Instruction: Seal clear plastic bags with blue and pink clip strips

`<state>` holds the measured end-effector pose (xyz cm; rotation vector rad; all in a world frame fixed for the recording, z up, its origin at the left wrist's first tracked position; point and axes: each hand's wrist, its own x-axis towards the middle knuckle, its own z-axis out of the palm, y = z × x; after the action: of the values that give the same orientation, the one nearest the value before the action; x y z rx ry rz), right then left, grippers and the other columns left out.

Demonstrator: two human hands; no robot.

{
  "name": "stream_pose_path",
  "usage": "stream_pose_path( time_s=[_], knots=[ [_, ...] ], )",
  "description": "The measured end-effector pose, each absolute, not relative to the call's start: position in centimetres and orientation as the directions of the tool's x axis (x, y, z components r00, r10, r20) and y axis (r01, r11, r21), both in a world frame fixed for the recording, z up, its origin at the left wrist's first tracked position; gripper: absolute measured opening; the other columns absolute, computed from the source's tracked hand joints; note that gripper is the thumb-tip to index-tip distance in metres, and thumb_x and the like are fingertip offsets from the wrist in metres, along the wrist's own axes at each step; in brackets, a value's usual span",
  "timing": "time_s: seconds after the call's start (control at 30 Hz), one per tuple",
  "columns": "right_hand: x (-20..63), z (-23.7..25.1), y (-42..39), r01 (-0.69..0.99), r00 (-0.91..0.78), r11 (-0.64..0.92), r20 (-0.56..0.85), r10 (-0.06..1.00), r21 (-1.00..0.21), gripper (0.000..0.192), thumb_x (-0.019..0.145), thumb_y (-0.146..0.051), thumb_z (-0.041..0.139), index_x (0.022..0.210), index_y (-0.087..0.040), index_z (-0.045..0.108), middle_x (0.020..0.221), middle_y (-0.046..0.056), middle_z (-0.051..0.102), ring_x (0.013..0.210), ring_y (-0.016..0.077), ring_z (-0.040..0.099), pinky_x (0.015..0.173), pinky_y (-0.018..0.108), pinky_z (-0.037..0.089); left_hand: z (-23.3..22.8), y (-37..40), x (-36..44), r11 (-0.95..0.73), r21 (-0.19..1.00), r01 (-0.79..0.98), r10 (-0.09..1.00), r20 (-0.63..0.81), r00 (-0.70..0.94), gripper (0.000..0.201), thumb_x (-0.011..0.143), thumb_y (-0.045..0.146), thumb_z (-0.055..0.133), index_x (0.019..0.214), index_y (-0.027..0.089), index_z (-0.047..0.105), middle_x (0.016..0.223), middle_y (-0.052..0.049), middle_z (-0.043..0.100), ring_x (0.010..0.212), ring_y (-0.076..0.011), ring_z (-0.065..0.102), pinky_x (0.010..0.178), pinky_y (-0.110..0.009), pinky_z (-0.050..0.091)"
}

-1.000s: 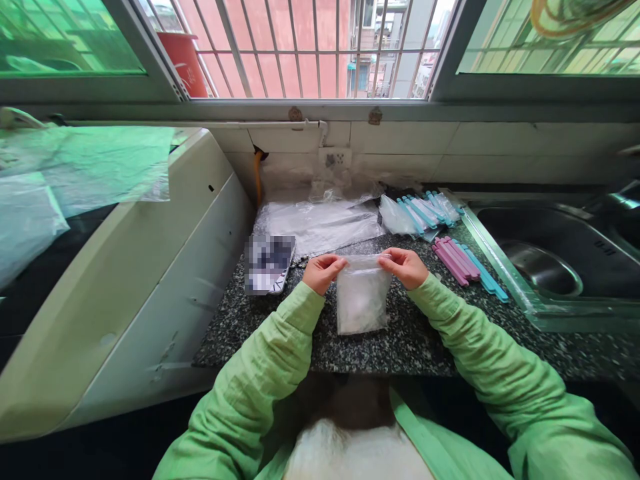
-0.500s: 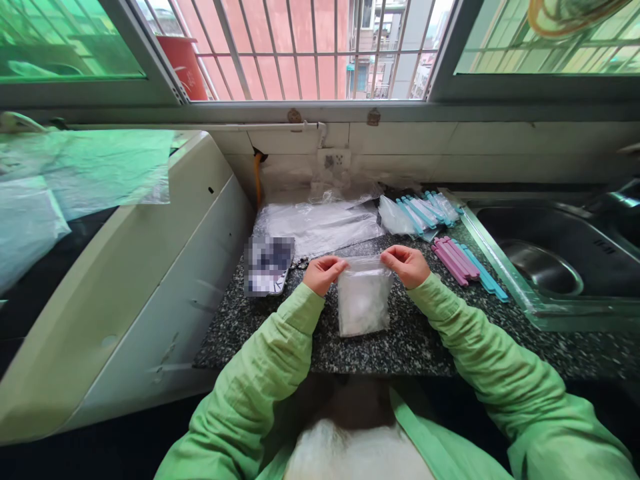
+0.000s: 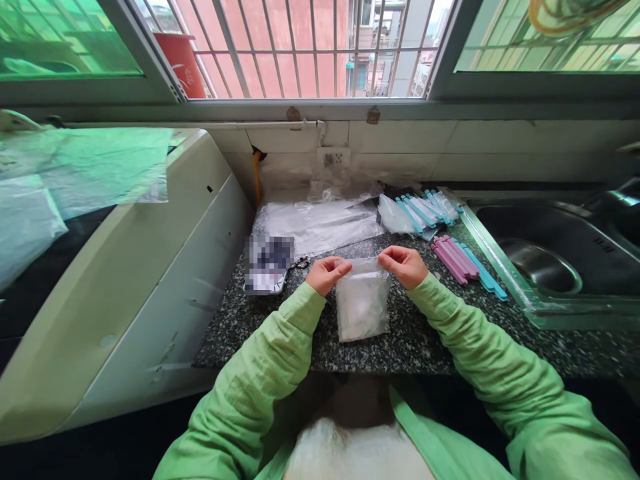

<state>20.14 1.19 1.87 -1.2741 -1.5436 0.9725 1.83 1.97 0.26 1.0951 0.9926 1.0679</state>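
A small clear plastic bag (image 3: pixel 363 307) with whitish contents hangs between my two hands over the front of the speckled counter. My left hand (image 3: pixel 326 274) pinches its upper left corner between thumb and fingers. At the upper right corner, my right hand (image 3: pixel 405 267) does the same, so the top edge is stretched nearly straight. What lies inside the bag cannot be made out. To the right of my right hand lie pink sealing clips (image 3: pixel 454 260) beside blue clips (image 3: pixel 481 272).
Clear plastic sheeting (image 3: pixel 320 225) covers the back of the counter (image 3: pixel 230 333). Bags with blue strips (image 3: pixel 423 212) lie behind the clips. A phone (image 3: pixel 270 267) is at left. The sink (image 3: pixel 545 253) bounds the right side, and a pale appliance (image 3: pixel 200 253) the left.
The bag's lower edge has dropped slightly towards me. My hands have drawn a little closer together, both still pinching its top corners.
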Motion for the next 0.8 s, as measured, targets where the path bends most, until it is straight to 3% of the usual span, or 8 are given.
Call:
stream_pose_path(
  time_s=[0.3,0.53,0.8],
  knots=[
    [20.1,1.9,1.2,0.279,-0.084,0.151,0.132,0.988,-0.948,0.047,0.056,-0.062,0.060,0.059,-0.016,0.054,0.053,-0.002,0.049,0.052,0.0091,0.040,0.052,0.024,0.035,-0.1,2.0,1.8,0.142,0.971,-0.192,0.979,-0.110,0.169,0.044,0.034,0.050,0.076,0.051,0.012,0.062,0.043,0.003,0.051,0.044,-0.0052,0.039,0.045,-0.020,0.029],
    [20.3,0.9,1.6,0.143,-0.197,0.151,0.122,0.973,-0.978,0.059,0.057,-0.070,0.056,0.081,-0.017,0.061,0.079,0.004,0.062,0.074,0.0159,0.055,0.069,0.028,0.043,-0.1,2.1,1.8,0.105,0.972,-0.211,0.988,-0.077,0.133,0.043,0.034,0.051,0.076,0.051,0.013,0.064,0.046,0.001,0.058,0.045,-0.0060,0.042,0.046,-0.021,0.031],
    [19.6,0.7,1.4,0.118,-0.310,0.042,0.004,0.951,-0.992,0.051,0.051,-0.055,0.070,0.080,-0.016,0.061,0.078,0.003,0.064,0.073,0.0160,0.057,0.070,0.030,0.045,0.2,2.2,1.6,0.085,0.975,-0.207,0.995,-0.071,0.074,0.044,0.034,0.053,0.075,0.050,0.014,0.063,0.046,0.001,0.057,0.043,-0.0063,0.041,0.045,-0.021,0.031]
  ],
)
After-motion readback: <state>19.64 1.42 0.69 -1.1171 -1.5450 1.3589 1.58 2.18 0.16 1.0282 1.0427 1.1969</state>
